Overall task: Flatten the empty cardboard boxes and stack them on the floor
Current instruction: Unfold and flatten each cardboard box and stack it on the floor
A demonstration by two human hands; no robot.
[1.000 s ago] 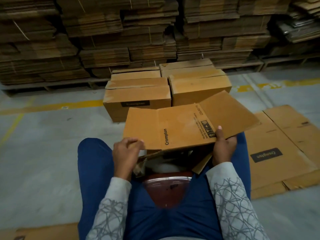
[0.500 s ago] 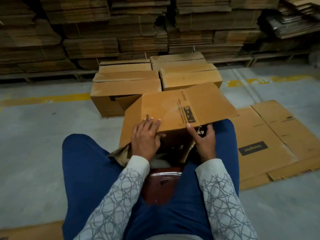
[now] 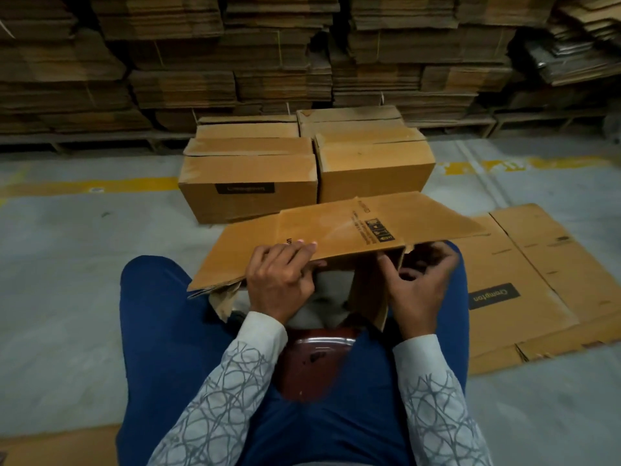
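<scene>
Where the left hand [image 3: 282,280] grips, the cardboard box [image 3: 336,227] lies creased.

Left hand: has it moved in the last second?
Yes. The left hand has shifted right, closer in over the red stool, and now grips the near edge of the box.

Surroundings: storage stacks, floor marking, seat.
Cardboard sheets [image 3: 181,85] stacked high in bundles on low wooden pallets [image 3: 100,137] across the whole back. Upper right, a looser heap [image 3: 578,38] with sheets askew (some look grey). Yellow line [image 3: 84,186] painted across the floor [image 3: 67,280] before the pallets, patchy towards the right. Glossy dark red stool [image 3: 316,361] bottom centre, only partly showing.
</scene>
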